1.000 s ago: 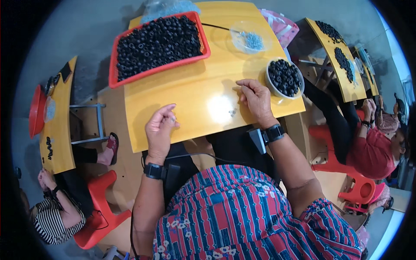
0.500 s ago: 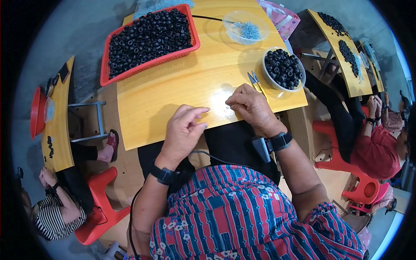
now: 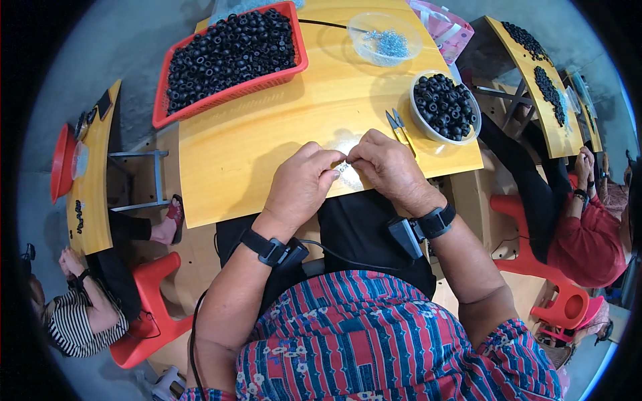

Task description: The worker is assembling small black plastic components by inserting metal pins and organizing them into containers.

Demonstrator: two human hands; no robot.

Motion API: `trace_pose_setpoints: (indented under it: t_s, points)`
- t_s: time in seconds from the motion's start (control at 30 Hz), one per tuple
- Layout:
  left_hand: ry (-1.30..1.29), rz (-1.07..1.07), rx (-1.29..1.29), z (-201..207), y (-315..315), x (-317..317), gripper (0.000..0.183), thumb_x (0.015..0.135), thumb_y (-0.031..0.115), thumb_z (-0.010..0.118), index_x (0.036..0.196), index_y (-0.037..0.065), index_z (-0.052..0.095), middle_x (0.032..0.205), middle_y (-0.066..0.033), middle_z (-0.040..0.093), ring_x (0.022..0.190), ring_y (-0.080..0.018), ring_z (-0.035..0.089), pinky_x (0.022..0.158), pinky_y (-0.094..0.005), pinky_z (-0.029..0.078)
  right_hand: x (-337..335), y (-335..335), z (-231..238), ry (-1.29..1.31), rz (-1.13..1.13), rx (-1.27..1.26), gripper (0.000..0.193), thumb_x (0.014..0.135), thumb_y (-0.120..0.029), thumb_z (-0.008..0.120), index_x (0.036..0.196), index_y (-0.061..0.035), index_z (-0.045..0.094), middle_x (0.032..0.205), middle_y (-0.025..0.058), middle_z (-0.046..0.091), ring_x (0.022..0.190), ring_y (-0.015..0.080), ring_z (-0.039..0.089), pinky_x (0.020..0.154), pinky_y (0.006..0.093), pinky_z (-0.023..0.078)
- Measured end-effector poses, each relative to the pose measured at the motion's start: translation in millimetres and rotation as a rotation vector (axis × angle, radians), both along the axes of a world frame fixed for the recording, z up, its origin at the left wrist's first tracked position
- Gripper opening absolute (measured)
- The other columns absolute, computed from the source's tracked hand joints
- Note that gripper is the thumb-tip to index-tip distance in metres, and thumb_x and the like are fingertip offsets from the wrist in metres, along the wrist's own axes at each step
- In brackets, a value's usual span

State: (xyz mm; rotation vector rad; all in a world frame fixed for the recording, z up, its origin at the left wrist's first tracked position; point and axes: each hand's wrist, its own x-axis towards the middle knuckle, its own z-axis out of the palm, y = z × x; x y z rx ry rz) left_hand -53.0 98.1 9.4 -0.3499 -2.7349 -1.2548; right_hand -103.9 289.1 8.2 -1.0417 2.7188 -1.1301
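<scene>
My left hand [image 3: 301, 180] and my right hand [image 3: 388, 170] meet just above the front part of the yellow table [image 3: 227, 160], thumbs and forefingers pinched. Fingertips almost touch; whatever sits between them is too small to make out. Under the fingertips, a few tiny pieces [image 3: 346, 167] lie in a bright glare spot. Beside my right hand are thread snips [image 3: 404, 135] with yellow handles, blades pointing away. Behind them a clear tub [image 3: 423, 127] is full of small black rings [image 3: 443, 103].
A red basket [image 3: 300, 40] heaped with black rings stands far left. A clear bowl [image 3: 361, 52] of tiny pale-blue pieces [image 3: 391, 44] is at the back, a pink bag [image 3: 451, 33] beyond it. People sit at side tables on red stools [image 3: 150, 301].
My left hand has moved right and its open fingers have closed into a pinch against my right hand's fingertips. The right hand stays pinched near the same spot.
</scene>
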Motion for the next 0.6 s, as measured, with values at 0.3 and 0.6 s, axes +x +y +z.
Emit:
trace_pose_setpoints:
  t_s: [0.3,0.6]
  points:
    - [0.009,0.041,0.014,-2.9,3.1,3.6,0.015,0.077,0.002,0.069,0.091,0.003,0.068,0.08,-0.0095,0.059,0.072,-0.0228,0.06,0.065,-0.0312,0.049,2.1,-5.0,2.3,-0.014,-0.038,0.055,0.009,0.082,-0.005,0.061,0.091,-0.0027,0.06,0.086,0.0159,0.059,0.082,0.0361,0.061,0.073,0.043,0.049]
    - [-0.097,0.098,0.332,-4.9,-10.0,18.3,0.021,0.079,-0.001,0.069,0.1,0.001,0.068,0.083,-0.0021,0.059,0.071,-0.0076,0.055,0.063,-0.0199,0.046,16.1,-21.2,7.9,-0.334,-0.033,-0.304,0.009,0.085,-0.001,0.06,0.094,0.0002,0.058,0.08,0.0097,0.061,0.072,0.0205,0.062,0.067,0.0308,0.05]
